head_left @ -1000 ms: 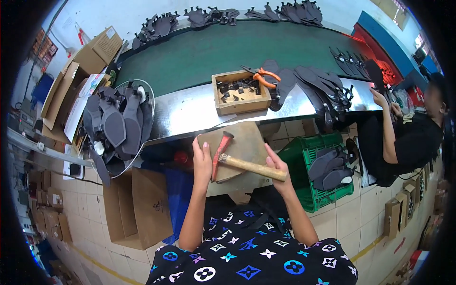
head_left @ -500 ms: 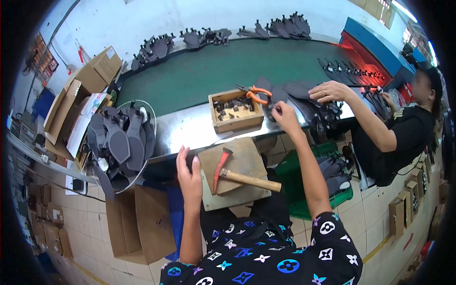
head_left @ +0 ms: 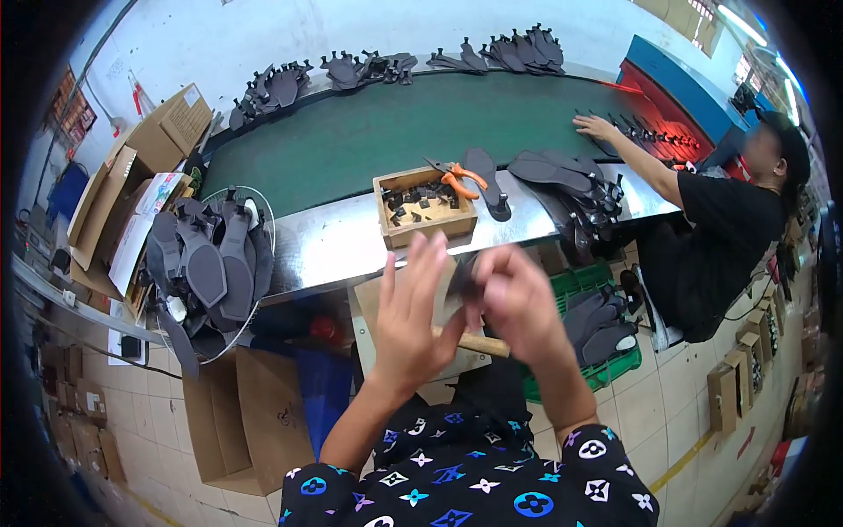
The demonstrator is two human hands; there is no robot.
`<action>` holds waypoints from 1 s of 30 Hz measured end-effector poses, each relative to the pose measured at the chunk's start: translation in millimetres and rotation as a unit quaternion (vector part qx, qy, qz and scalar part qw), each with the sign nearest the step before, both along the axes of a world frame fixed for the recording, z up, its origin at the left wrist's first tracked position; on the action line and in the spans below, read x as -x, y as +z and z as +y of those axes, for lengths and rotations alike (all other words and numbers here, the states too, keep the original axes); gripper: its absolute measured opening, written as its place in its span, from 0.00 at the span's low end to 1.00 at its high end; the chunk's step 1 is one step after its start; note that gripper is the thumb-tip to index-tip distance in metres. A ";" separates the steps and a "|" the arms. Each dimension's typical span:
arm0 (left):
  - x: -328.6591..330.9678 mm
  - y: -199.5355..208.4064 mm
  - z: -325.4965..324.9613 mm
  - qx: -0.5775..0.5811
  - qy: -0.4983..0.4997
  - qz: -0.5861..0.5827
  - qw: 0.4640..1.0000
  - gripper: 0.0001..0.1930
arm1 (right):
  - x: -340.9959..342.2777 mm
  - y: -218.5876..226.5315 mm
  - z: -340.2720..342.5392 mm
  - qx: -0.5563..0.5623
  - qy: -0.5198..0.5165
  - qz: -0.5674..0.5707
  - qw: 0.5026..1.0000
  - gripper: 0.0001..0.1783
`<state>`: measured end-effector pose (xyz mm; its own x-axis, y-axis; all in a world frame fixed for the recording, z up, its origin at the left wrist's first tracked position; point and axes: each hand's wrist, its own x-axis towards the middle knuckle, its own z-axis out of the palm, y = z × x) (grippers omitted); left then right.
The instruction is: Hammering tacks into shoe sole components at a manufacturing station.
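My right hand (head_left: 522, 307) is in front of my body, fingers curled round a small dark piece (head_left: 459, 277) that is blurred by motion. Close beside it, my left hand (head_left: 408, 321) has its fingers stretched upward and apart, the thumb near the right hand. Below both hands the wooden handle of a hammer (head_left: 483, 343) shows; its head is hidden behind my left hand. A board (head_left: 364, 303) lies under the hammer, largely covered. Beyond the hands, on the metal table edge, stands a wooden box (head_left: 421, 233) of small dark pieces, with orange-handled pliers (head_left: 461, 178) across its right side.
A grey shoe sole with heel (head_left: 483, 180) lies right of the box, near piled soles (head_left: 562, 176). At left stands a basket (head_left: 263, 290) of soles above a cardboard box (head_left: 250, 413). A co-worker (head_left: 720, 211) reaches over the green belt (head_left: 351, 132). A green crate (head_left: 615, 369) holds more soles.
My right hand has drawn back from the table edge toward my body, bringing the dark piece. The left hand has moved right to meet it. The co-worker's arm has swung farther over the belt.
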<state>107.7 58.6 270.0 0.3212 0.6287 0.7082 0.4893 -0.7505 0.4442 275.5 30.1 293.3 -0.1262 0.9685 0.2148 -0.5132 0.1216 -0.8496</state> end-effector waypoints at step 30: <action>-32.5 -80.4 196.0 0.067 0.137 0.185 0.971 0.14 | -84.5 -127.0 -121.5 0.106 -0.391 -0.433 0.805 0.14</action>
